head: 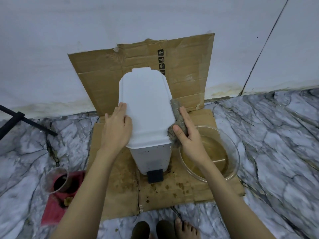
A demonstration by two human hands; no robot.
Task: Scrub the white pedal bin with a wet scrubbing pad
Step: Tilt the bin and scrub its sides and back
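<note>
Our left hand (117, 125) lies flat, fingers spread, on the left edge of the white pedal bin (146, 107), which stands on cardboard (186, 66). Our right hand (188, 135) pinches the scrubbing pad (177, 114), probably wet, lengthwise against the lid's right edge.

Dim, even, bluish indoor light with soft shadows; wide-angle lens bends the frame edges; slight softness throughout, no glare.
</note>
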